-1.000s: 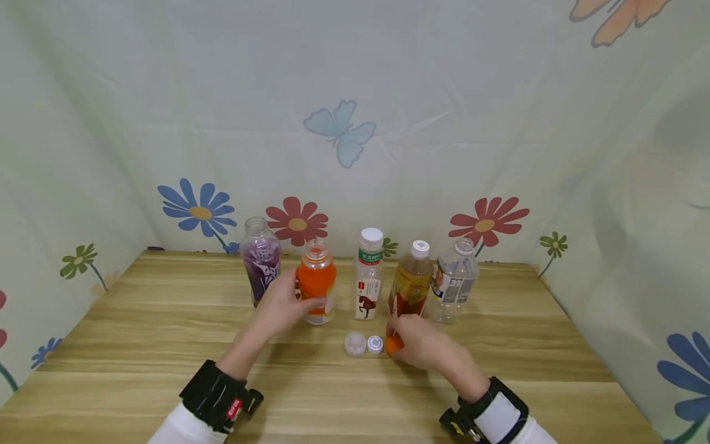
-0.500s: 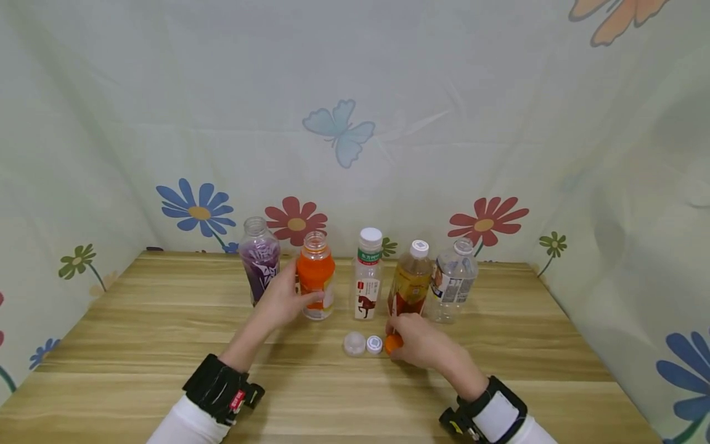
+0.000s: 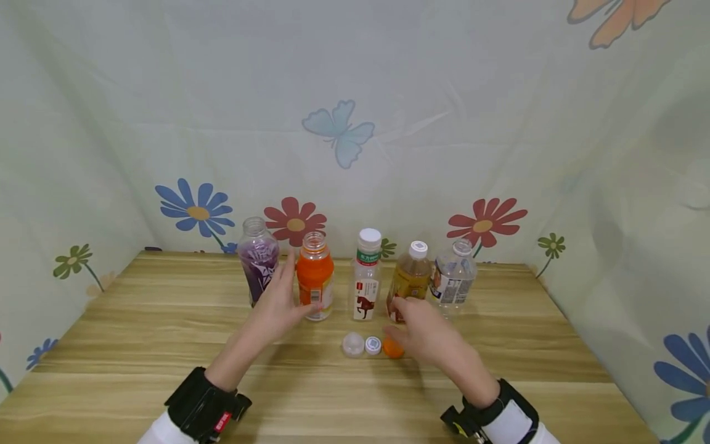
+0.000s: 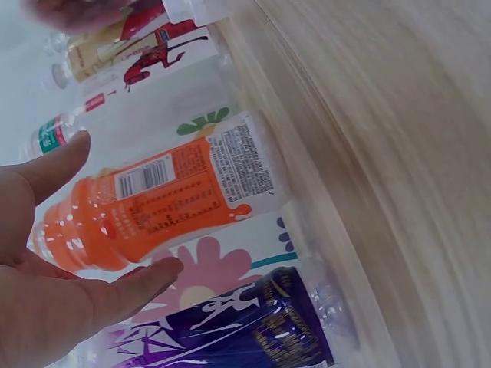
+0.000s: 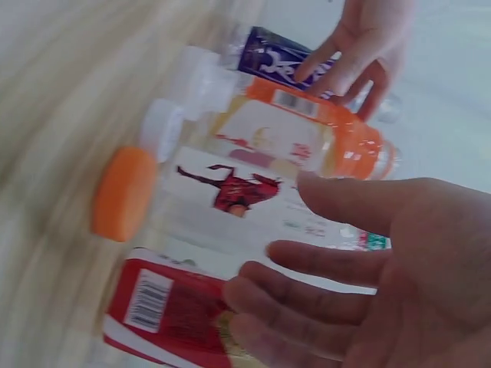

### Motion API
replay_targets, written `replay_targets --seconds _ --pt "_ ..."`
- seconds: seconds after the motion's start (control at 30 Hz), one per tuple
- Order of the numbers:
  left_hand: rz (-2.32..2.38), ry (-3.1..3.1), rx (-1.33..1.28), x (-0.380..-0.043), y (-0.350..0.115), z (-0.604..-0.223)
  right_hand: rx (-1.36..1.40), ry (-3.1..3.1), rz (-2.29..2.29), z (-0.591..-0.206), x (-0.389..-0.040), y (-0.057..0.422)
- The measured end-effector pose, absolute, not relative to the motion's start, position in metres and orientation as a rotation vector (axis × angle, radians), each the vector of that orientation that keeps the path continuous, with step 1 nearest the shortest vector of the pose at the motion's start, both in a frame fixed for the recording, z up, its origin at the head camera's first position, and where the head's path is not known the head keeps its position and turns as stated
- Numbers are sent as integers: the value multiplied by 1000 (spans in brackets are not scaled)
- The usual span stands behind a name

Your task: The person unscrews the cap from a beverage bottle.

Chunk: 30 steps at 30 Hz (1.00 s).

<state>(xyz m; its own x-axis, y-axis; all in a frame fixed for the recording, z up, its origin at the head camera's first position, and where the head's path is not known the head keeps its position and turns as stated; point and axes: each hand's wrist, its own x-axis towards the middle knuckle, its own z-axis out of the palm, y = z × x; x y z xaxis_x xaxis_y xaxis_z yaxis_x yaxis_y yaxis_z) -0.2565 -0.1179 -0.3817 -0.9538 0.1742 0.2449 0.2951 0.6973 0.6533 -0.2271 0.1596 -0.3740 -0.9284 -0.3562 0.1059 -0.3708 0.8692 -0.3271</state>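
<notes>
Left hand (image 3: 277,311) left of orange bottle (image 3: 315,272): fingers apart, contact unclear. Right of it: right hand (image 3: 429,333), fingers parted; orange cap (image 3: 393,348).

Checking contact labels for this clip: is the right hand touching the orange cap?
Apart. The right wrist view shows it: a clear gap separates the whole right hand from the orange cap.

The left hand (image 3: 275,311) is at eight o'clock from the orange bottle (image 3: 315,274), the right hand (image 3: 426,333) at two from the orange cap (image 3: 393,348).
</notes>
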Motion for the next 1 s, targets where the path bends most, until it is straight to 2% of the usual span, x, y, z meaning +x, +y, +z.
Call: replay_targets --seconds 0.27,0.53,1.0 --pt "-1014 -2716 -431 -241 -117 -382 597 -2682 655 -362 -219 155" --pt "-962 -2726 -413 -224 -116 -384 622 -2345 774 -352 -229 151" --pt "-849 -2637 -392 -206 -104 -383 642 -2385 846 -329 -247 136"
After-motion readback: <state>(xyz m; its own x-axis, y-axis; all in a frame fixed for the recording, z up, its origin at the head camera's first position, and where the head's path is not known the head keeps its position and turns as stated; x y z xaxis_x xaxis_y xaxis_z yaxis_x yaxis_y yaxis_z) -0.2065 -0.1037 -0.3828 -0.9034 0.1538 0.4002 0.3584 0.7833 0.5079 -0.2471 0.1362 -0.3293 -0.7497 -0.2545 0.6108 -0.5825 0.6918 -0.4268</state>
